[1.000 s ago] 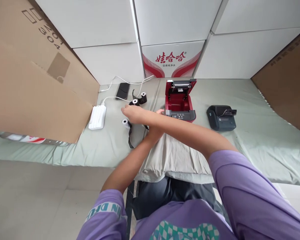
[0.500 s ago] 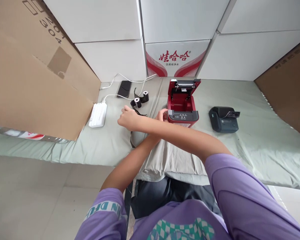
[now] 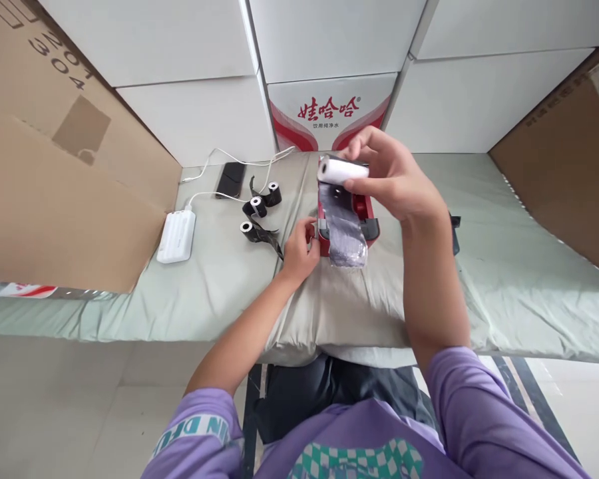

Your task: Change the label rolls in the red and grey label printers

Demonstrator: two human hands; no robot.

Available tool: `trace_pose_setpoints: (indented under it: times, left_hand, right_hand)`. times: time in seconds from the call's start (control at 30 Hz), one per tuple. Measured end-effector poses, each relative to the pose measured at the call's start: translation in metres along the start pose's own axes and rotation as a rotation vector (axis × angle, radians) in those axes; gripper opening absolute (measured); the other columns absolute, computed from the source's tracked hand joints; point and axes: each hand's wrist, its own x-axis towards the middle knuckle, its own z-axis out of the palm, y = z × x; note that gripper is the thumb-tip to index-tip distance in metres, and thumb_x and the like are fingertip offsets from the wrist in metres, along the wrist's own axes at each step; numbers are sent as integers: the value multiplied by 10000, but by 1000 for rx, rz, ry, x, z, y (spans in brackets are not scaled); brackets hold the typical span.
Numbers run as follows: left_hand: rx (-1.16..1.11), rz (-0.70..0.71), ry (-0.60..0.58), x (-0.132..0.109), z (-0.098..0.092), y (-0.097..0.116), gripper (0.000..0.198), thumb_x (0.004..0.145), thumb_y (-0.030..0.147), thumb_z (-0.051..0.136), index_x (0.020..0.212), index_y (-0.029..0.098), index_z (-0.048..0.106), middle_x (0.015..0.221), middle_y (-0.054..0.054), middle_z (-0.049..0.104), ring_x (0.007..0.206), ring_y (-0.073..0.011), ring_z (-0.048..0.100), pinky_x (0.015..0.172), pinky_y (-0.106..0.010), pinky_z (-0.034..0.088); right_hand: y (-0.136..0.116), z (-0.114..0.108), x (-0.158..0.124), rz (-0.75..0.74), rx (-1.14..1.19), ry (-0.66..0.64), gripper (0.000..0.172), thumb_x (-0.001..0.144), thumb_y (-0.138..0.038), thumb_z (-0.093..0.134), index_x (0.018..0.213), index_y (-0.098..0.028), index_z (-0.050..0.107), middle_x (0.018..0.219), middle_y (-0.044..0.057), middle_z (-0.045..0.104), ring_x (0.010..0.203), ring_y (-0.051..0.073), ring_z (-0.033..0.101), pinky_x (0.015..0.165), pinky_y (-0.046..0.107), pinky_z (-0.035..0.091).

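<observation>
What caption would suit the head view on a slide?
Right hand holding a white roll, its dark strip hanging, over an open red printer, left hand at the printer's side.

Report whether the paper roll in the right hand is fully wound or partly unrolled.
Partly unrolled: a dark strip trails from the paper roll in the right hand, hiding part of the red printer.

Storeroom, perhaps: stacked white cartons point(image 3: 334, 40), cloth-covered table point(image 3: 214, 293) (tiled floor point(image 3: 54, 399) below).

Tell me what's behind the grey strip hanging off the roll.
The red printer, showing on both sides of the strip. The printer's middle is covered, so can't be seen.
</observation>
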Motion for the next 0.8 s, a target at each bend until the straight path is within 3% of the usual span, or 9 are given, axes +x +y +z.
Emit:
trace_pose_setpoints:
  times: [0.1,0.23,0.43,0.63,0.7,0.8]
  left_hand:
    - [-15,16,39,1,-2,2,458,848,46,520,1264,236,537,898,-16,597,784,-180,596,751,-322,520]
    - [-22,28,36,1,-5,2,459,831,39,501,1242,235,550,877,-6,578,771,-169,583,728,-301,504]
    - [26,4,42,2,-7,2,401,840,77,527,1209,230,563,870,-13,599,744,-167,580,708,-295,505]
    - [42,1,54,3,-7,2,375,845,91,528,1188,234,573,868,-13,599,738,-164,579,702,-293,503]
    - [43,4,51,2,-9,3,366,851,91,522,1183,237,574,863,-13,592,732,-166,570,703,-298,502]
    - [50,58,64,5,-17,9,308,890,145,542,1182,232,582,882,-26,584,755,-181,566,725,-320,508]
  right_hand:
    - [24,-16,-5,142,-177,-133,227,922,-349,726,1088,-233,624,1039,48,688,927,218,624,757,341,498]
    - [29,-1,-2,306,-450,-318,62,891,-216,674,943,-203,644,922,54,705,809,199,584,666,319,376]
    - [33,31,9,368,-668,-306,272,859,-49,537,1060,-171,674,1055,130,747,971,269,636,759,360,355]
    - [51,40,21,393,-655,-372,238,847,-85,583,991,-186,745,1077,134,763,1208,328,603,1001,438,373]
    - [46,31,18,408,-587,-394,250,887,-115,571,1017,-197,767,1112,111,778,1131,300,644,994,432,392]
    - [26,2,5,384,-388,-401,246,948,-194,570,1064,-220,786,1087,70,788,949,243,682,861,376,457]
